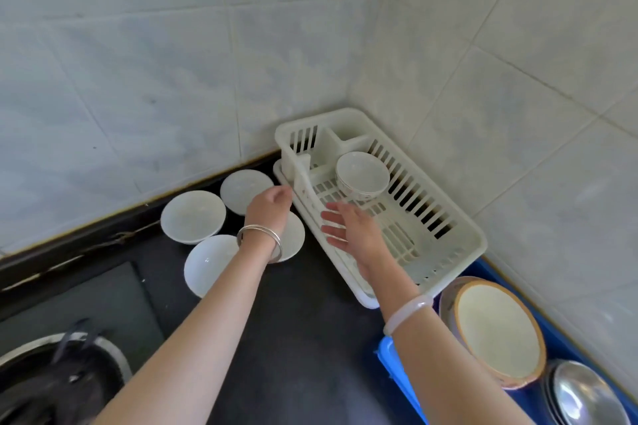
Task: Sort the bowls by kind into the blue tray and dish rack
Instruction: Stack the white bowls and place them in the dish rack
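A white dish rack (462, 228) stands in the corner with a stack of small patterned bowls (362, 174) inside. Left of it, several white bowls sit on the dark counter: one at the back (241, 188), one at the left (192, 216), one in front (210, 260), and one (293, 235) partly hidden under my left wrist. My left hand (269, 205) hovers over these bowls with loosely curled fingers, holding nothing. My right hand (348, 229) is open, fingers spread over the rack's near rim. The blue tray (388, 355) at lower right holds a large rimmed bowl (497, 331) and a metal bowl (587, 397).
Tiled walls close in the corner behind and to the right of the rack. A dark stove top (86, 300) and a round pot (51, 383) lie at lower left. Bare dark counter (310, 338) stretches between my arms.
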`<state>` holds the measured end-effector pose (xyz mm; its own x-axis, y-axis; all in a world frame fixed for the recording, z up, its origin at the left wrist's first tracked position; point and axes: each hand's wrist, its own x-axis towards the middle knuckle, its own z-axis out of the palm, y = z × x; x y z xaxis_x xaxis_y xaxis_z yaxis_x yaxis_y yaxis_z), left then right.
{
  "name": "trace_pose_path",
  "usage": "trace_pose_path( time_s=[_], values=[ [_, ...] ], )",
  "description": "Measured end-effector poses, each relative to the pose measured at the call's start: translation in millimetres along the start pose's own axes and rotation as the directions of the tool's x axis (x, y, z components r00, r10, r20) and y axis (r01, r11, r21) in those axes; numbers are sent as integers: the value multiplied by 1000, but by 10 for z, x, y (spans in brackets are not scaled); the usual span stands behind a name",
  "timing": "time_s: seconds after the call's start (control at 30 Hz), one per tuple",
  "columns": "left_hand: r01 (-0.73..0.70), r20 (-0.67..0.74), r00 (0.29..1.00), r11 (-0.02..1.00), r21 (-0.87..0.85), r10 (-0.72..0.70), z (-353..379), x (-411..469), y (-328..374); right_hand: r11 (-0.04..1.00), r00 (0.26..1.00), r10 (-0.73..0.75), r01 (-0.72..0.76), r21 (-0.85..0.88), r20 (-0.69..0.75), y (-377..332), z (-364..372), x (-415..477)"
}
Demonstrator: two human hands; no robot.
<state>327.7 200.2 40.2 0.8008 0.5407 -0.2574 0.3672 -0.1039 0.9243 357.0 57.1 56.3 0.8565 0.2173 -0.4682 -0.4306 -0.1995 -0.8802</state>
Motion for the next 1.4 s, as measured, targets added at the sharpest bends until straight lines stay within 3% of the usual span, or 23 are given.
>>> trace_pose_path(
  time_s=[0.23,0.47,0.63,0.73,0.87,1.03,1.2,1.4],
  values=[
    [102,-156,985,984,146,-79,-518,-379,-699,944,983,180,-182,-277,-32,622,439,61],
    [223,-322,936,947,233,-142,-718,-420,-1330,940,961,266,-276,-199,-77,874,708,400],
    [274,-341,905,962,3,-257,-776,-397,-1517,962,955,272,-273,5,-117,915,793,503],
    [278,-320,903,958,-75,-287,-795,-380,-1545,971,959,237,-239,12,-155,890,782,482],
    [251,-303,913,962,-111,-273,-829,-378,-1572,990,979,115,-126,-57,-171,765,738,373],
    [226,-261,922,944,-240,-287,-860,-365,-1633,988,998,40,-48,-144,-54,505,811,177],
    [274,-198,874,786,-554,-444,-916,-335,-1594,959,998,58,-60,-279,-16,514,1031,73],
    [303,-123,851,668,-679,-511,-966,-326,-1576,881,996,77,-91,-464,-50,654,1200,95]
  ],
)
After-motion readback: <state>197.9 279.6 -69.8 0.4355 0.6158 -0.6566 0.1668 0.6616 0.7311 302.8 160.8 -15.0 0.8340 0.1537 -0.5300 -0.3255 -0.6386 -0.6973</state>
